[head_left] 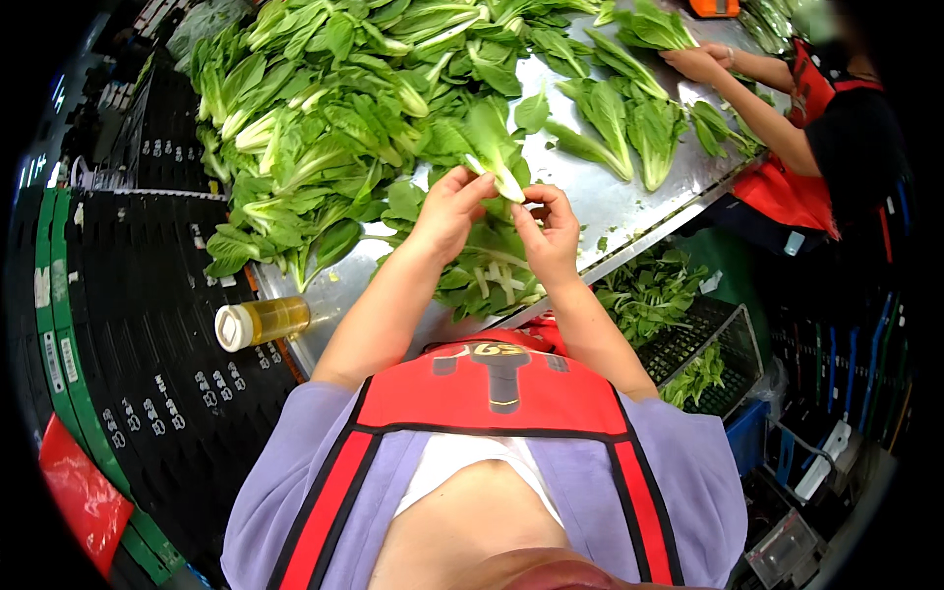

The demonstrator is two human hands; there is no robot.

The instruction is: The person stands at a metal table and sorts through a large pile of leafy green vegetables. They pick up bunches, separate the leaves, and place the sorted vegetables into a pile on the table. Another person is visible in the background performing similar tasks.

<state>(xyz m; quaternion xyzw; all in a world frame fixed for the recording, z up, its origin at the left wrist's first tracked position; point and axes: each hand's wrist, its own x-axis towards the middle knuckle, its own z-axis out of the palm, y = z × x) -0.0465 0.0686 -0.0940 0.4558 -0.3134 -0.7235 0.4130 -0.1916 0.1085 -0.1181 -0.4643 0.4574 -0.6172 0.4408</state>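
Over the near edge of the metal table (pixel 629 222), my two hands meet at one head of leafy greens with a pale stalk (pixel 489 133), like bok choy. My left hand (pixel 452 214) is closed around its stalk, thumb on top. Thumb and fingers of my right hand (pixel 551 236) pinch at the white root end. Beneath my hands lie loose leaves and cut stalk pieces (pixel 487 280). A large heap of the same greens (pixel 324 138) covers the left and far side of the table. Several separate heads (pixel 654 138) rest to the right.
A lidded bottle of yellow liquid (pixel 265 323) lies at the table's left corner. Black crates (pixel 147 324) stand at left. Below the table's right edge, a black crate (pixel 733 359) holds greens. At far right, a co-worker's hands (pixel 700 61) hold greens near an orange object (pixel 715 8).
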